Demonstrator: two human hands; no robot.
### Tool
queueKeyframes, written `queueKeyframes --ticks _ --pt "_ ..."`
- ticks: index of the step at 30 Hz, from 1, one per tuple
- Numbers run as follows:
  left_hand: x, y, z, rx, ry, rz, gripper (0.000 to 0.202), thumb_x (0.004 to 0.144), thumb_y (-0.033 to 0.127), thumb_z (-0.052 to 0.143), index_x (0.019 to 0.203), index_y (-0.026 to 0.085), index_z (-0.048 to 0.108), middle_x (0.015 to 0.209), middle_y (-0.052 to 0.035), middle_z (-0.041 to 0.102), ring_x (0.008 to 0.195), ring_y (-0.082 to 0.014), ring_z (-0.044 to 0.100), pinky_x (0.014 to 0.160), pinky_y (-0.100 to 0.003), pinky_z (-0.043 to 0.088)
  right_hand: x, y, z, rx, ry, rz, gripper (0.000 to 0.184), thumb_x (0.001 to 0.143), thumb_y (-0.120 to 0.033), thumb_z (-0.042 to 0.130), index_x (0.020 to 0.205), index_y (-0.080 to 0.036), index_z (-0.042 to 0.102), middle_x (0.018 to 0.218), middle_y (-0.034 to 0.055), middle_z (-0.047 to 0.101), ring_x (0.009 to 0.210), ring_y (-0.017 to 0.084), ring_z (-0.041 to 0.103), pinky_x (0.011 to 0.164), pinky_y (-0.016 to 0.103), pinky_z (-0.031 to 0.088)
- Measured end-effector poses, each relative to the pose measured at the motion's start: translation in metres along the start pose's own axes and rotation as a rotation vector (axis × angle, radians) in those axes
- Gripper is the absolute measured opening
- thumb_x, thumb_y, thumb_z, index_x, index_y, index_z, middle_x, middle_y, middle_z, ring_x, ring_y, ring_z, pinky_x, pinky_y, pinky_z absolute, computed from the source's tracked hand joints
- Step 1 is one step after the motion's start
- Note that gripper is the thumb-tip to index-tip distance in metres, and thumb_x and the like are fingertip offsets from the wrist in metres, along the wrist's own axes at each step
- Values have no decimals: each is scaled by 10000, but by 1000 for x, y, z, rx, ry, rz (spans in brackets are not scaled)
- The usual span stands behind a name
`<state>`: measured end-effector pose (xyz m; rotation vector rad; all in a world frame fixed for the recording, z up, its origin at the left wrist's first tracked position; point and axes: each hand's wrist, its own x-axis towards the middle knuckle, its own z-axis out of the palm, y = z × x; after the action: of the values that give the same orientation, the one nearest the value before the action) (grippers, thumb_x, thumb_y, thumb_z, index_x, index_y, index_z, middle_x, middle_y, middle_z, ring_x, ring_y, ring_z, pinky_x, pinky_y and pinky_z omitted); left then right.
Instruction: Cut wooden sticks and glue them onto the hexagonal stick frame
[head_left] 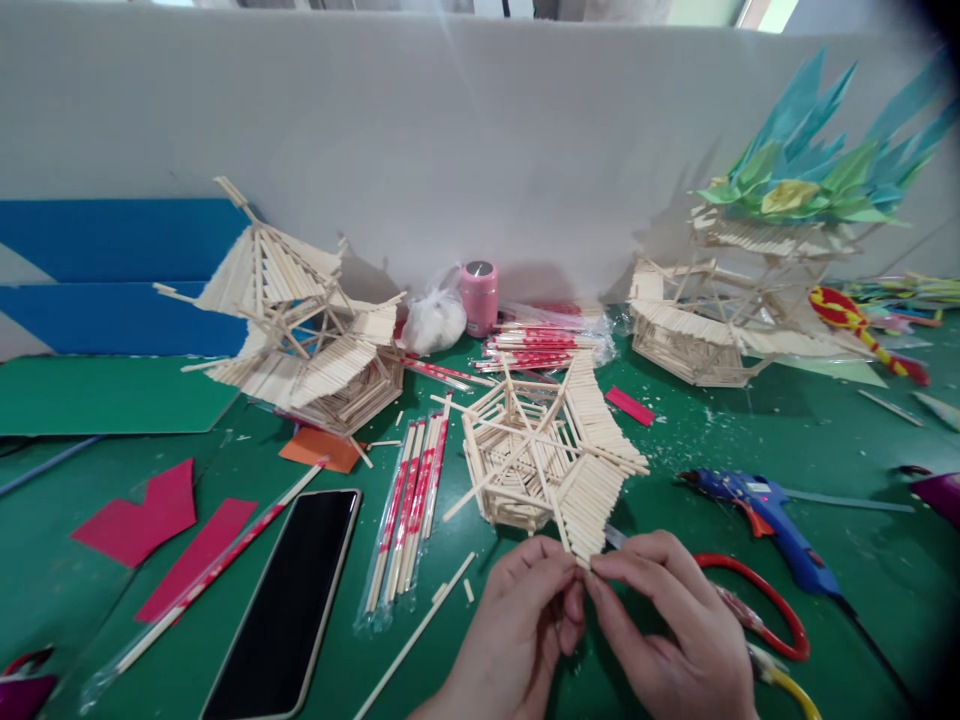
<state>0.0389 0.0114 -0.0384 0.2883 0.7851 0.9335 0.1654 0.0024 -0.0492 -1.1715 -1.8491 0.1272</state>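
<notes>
A hexagonal model built of thin wooden sticks (517, 440) lies on the green table, with spokes crossing its open top. Two slatted roof panels (592, 490) cover its right side. At the near tip of the lower panel, my left hand (517, 620) pinches a short wooden stick (581, 562) between thumb and fingers. My right hand (667, 630) is closed on the same small piece from the other side, fingertips nearly touching the left ones. The fingers partly hide the stick and the panel's tip.
A blue glue gun (765, 510) and red-handled pliers (787, 625) lie to the right. Left are wrapped chopsticks (409, 505), a phone (289, 600) and red paper. Behind stand two larger stick models (300, 340) (697, 330), a pink cup (480, 300) and a plastic bag (435, 318).
</notes>
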Motion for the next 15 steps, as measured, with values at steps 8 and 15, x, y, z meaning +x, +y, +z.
queueKeyframes --ticks 8,15 --pt "3 -1 0 8 38 -12 174 678 200 624 554 138 520 445 39 466 420 -56 330 461 -201 214 1 0 2 42 6 70 148 726 -109 574 857 -166 538 713 24 547 588 104 518 471 200 437" --pt "5 -1 -1 32 45 2 193 645 220 643 529 145 507 435 41 464 414 -59 328 453 -211 205 -9 -1 1 56 -40 169 94 722 -121 557 689 -198 516 567 -26 502 450 84 452 394 179 392"
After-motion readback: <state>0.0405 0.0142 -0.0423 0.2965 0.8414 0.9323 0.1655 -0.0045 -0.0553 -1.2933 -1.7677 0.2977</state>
